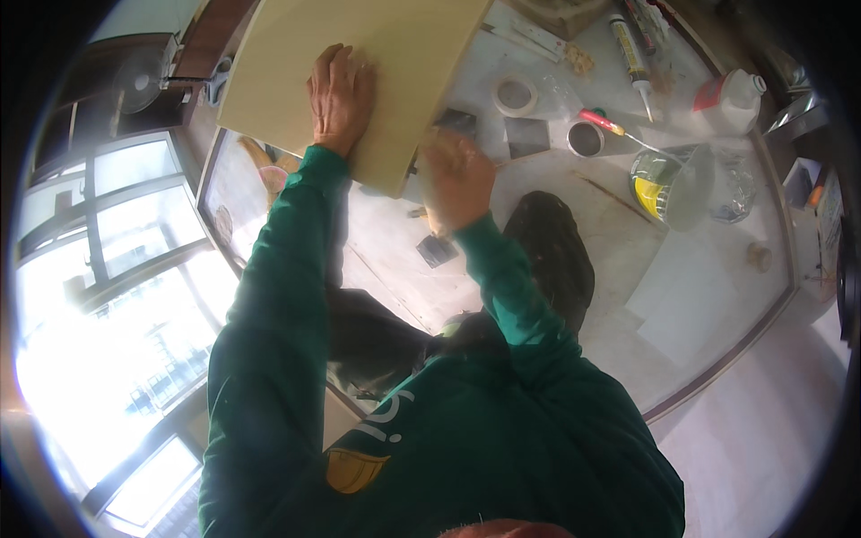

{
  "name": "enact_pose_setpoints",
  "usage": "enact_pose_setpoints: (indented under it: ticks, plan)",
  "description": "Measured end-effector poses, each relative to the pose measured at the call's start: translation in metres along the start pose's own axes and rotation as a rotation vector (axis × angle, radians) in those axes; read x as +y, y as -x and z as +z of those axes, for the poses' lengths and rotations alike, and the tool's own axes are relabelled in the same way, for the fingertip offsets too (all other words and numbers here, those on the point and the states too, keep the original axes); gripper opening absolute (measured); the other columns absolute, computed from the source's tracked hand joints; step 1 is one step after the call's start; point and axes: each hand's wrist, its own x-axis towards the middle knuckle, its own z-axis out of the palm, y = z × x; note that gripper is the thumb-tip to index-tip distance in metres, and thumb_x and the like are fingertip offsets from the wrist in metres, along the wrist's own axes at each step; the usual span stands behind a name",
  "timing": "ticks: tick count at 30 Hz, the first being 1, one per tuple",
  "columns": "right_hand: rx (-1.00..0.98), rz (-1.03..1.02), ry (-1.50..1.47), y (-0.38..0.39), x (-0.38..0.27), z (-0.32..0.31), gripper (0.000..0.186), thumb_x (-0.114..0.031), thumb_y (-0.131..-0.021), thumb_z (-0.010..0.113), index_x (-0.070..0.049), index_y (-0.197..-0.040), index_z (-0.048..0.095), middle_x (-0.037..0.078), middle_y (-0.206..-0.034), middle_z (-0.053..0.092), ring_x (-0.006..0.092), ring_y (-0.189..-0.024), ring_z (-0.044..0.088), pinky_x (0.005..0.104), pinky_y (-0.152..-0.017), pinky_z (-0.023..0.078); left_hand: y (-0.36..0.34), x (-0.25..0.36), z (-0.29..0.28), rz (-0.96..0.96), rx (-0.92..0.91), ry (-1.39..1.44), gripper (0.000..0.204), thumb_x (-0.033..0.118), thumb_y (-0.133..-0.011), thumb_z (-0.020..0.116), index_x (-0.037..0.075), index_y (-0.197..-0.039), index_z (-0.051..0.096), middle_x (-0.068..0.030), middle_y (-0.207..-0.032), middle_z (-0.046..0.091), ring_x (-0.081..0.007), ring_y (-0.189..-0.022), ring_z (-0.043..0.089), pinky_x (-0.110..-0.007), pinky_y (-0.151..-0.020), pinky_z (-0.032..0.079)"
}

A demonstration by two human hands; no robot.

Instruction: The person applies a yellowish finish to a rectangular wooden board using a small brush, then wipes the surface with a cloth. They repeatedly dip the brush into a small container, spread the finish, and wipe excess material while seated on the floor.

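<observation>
A large pale tan board (386, 54) is tilted in front of me, its lower corner pointing toward me. My left hand (343, 100) lies on the board's face, fingers stretched out and side by side. At the board's right edge is my right hand (457, 175), blurred by motion with its fingers curled in. Whatever those fingers hold is too smeared to make out. Dark square sheets like sandpaper lie close by: one sheet (437, 251) below the right hand, another sheet (526, 137) to its right.
Rolls of tape (515, 95), a caulk tube (630, 58), a white bottle (731, 100) and a red-handled tool (603, 122) lie at right. Near them are a clear plastic container (692, 188) and white sheets (686, 296). My dark-trousered knee (552, 251) rises nearby. Bright windows stand left.
</observation>
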Motion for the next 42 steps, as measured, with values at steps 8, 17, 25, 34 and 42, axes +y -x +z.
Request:
enact_pose_setpoints:
  ticks: [8,17,25,34,42]
  plan:
    - [0.059,-0.143,0.051,-0.028,-0.02,-0.003,0.03,-0.025,-0.09,0.074,-0.001,-0.107,0.071,0.022,-0.093,0.073,0.0371,-0.086,0.071,0.0388,-0.078,0.055,-0.003,0.003,-0.004,0.068,0.003,-0.016,0.044,0.025,-0.096,0.066,0.004,-0.133,0.057,-0.0165,-0.138,0.056,-0.0369,-0.123,0.055,-0.047,-0.105,0.04]
    - [0.146,-0.14,0.196,-0.13,-0.008,-0.02,0.046,-0.033,-0.085,0.077,0.006,-0.106,0.068,0.026,-0.092,0.073,0.0381,-0.087,0.071,0.0417,-0.08,0.054,-0.001,0.007,-0.009,0.094,-0.017,-0.04,0.046,0.02,-0.097,0.066,0.003,-0.137,0.053,-0.0191,-0.139,0.054,-0.0385,-0.128,0.052,-0.049,-0.105,0.039]
    - [0.246,-0.145,0.149,-0.19,-0.049,-0.025,0.045,-0.031,-0.086,0.077,0.007,-0.109,0.071,0.027,-0.099,0.073,0.0392,-0.096,0.071,0.0422,-0.087,0.053,0.0,0.009,-0.008,0.067,-0.019,-0.024,0.05,0.018,-0.093,0.069,0.004,-0.138,0.052,-0.0165,-0.14,0.055,-0.0356,-0.127,0.054,-0.048,-0.105,0.039]
    - [0.283,-0.269,0.227,-0.241,-0.038,-0.031,0.039,-0.03,-0.086,0.077,0.003,-0.108,0.073,0.025,-0.101,0.073,0.0349,-0.096,0.072,0.0404,-0.086,0.054,0.0,0.008,-0.008,0.068,-0.021,-0.04,0.05,0.017,-0.093,0.07,0.005,-0.138,0.052,-0.016,-0.141,0.054,-0.0352,-0.127,0.054,-0.047,-0.104,0.039]
    - [-0.057,-0.024,0.09,-0.142,-0.032,-0.049,0.039,-0.023,-0.085,0.078,0.006,-0.11,0.072,0.021,-0.1,0.075,0.0229,-0.089,0.069,0.0342,-0.085,0.053,0.0,0.01,-0.009,0.048,-0.012,-0.012,0.048,0.018,-0.096,0.066,0.004,-0.139,0.051,-0.0175,-0.142,0.052,-0.0372,-0.129,0.051,-0.049,-0.106,0.038]
